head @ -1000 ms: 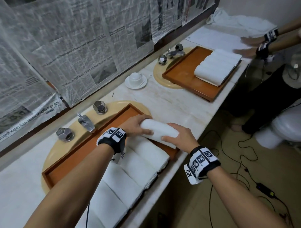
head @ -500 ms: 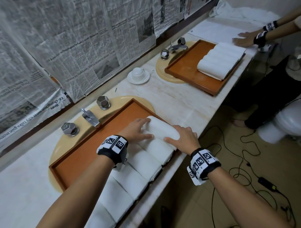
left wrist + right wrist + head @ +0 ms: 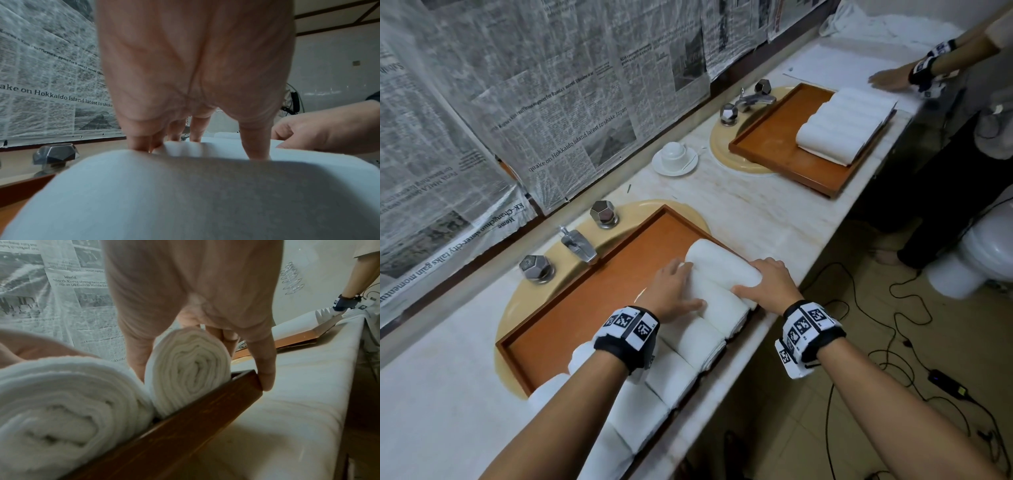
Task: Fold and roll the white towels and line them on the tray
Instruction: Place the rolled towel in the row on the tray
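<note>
Bathroom vanity: pale marble counter (image 3: 767, 219) along a wall papered with newspaper sheets (image 3: 571, 89), two yellowish basins set into it.

Rolled white towel (image 3: 722, 263) at the far end of the row, lying across the near wooden tray (image 3: 592, 301), touching the next roll (image 3: 722, 305) behind it. In the right wrist view, spiral end of this towel (image 3: 189, 369) just inside the tray's front wall (image 3: 185, 426), close to the corner.

Left hand (image 3: 674, 294) laid over the towel's left end, fingers straight and pressing into the cloth; thumb (image 3: 257, 146) down in the crease between the two rolls. Right hand (image 3: 770, 284) cupped round the towel's right end, thumb on one side and fingers curled behind the far side, one fingertip (image 3: 267, 382) on the tray's outer corner.

More rolled towels (image 3: 640, 411) in line behind, side by side along the tray's front half, running toward the camera under the left forearm. Back half of the tray bare wood.

Chrome faucet (image 3: 578, 243) and two faceted knobs behind the tray. Cup on a saucer (image 3: 674, 157) between the basins. Second tray (image 3: 784, 150) over the far basin, holding its own row of rolled towels (image 3: 842, 126). Beyond it, another person's hands (image 3: 893, 78) flat on a spread white cloth. Cables (image 3: 893, 329) on the floor; a white toilet (image 3: 983, 253) at right.
</note>
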The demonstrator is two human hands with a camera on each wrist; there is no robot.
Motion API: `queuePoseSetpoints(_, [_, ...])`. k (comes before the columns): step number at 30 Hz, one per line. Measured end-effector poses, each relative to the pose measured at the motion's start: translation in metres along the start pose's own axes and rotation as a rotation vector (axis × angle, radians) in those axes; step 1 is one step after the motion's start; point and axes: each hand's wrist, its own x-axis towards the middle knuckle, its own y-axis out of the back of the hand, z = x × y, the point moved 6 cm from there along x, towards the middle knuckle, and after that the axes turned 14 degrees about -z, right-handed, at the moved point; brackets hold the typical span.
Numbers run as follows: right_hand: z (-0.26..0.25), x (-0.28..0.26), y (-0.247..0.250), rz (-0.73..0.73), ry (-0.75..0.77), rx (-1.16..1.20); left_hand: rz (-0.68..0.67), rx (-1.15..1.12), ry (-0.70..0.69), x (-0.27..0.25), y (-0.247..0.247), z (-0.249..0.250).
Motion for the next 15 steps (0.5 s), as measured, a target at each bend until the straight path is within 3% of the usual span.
queuePoseSetpoints(7, [0.0,0.002,-0.003,0.0,-0.063,-0.037,-0.023,-0.045,0.007,0.004,0.003,-0.003])
queuePoseSetpoints(15, [0.003,0.004,0.009,-0.163,0.083,0.02,-0.014,-0.063,0.015,0.004,0.004,-0.004])
